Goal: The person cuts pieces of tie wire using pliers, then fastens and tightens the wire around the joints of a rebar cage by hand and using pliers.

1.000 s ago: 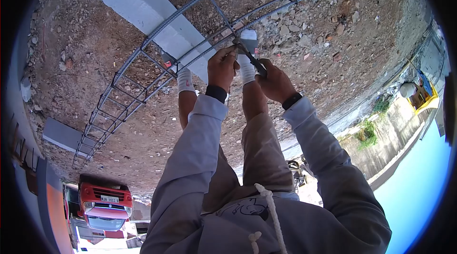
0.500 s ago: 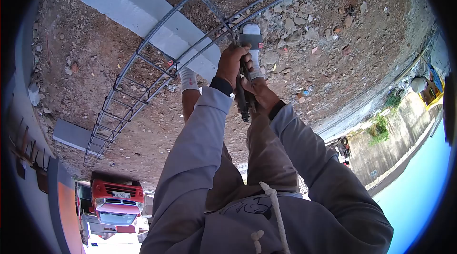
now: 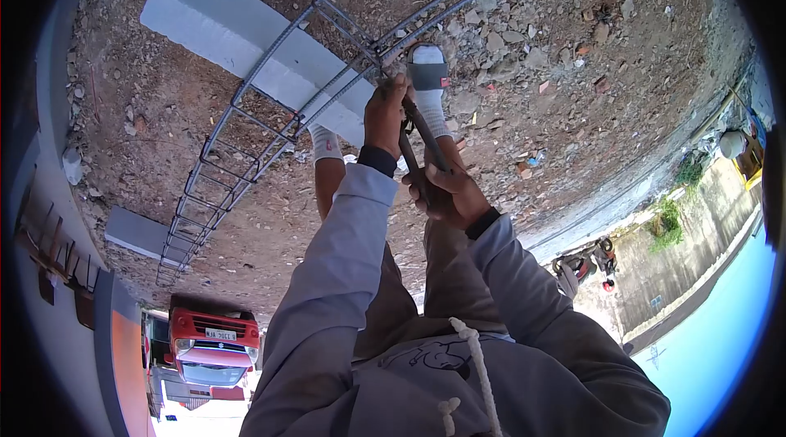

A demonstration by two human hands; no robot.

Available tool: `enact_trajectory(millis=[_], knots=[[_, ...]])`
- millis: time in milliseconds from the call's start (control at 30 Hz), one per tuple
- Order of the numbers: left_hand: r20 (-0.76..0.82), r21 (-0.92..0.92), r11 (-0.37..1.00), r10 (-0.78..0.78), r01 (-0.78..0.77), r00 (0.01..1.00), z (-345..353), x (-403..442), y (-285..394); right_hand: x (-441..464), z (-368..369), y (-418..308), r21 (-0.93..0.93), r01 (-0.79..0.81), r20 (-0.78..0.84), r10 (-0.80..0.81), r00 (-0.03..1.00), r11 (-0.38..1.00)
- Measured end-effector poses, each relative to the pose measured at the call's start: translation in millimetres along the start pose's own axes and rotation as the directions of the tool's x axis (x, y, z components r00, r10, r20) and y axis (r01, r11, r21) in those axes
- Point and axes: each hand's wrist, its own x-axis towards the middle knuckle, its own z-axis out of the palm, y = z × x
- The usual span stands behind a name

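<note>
My right hand is closed around the handles of a pair of pincers, which are spread apart in a V. The pincers' head points up toward the steel rebar cage. My left hand is closed beside the pincers' head, right at the cage's near bar. What its fingers pinch is hidden. The cage, long bars joined by square stirrups, curves across the view and rests over a pale grey concrete beam. A foot in a white sock and dark sandal stands just beyond my hands.
Rubble and stone chips cover the brown ground. A second grey block lies under the cage's far end. A red car is parked at lower left. A concrete wall and a motorbike stand at right.
The pincers' handles have spread apart. My right hand has moved down, away from the cage, and my left hand sits slightly further left. The view has shifted a little.
</note>
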Motion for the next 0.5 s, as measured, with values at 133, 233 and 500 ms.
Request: enact_trajectory(millis=[133, 233, 500], knots=[[0.291, -0.469, 0.819, -0.21, 0.33, 0.933, -5.0, -9.1, -3.5, -4.2, 1.5, 8.6, 0.274, -0.026, 0.191, -0.028, 0.981, 0.961], [0.4, -0.481, 0.781, -0.208, 0.398, 0.892, -11.2, -1.6, -4.5, -9.1, 9.0, 13.1, 0.377, -0.057, 0.052, 0.041, 0.998, 0.924], [-0.224, 0.037, 0.988, -0.138, 0.15, 0.965, 19.4, 5.8, -15.5, -25.5, -0.2, 4.8, -0.992, 0.015, -0.091, -0.803, 0.589, 0.123]])
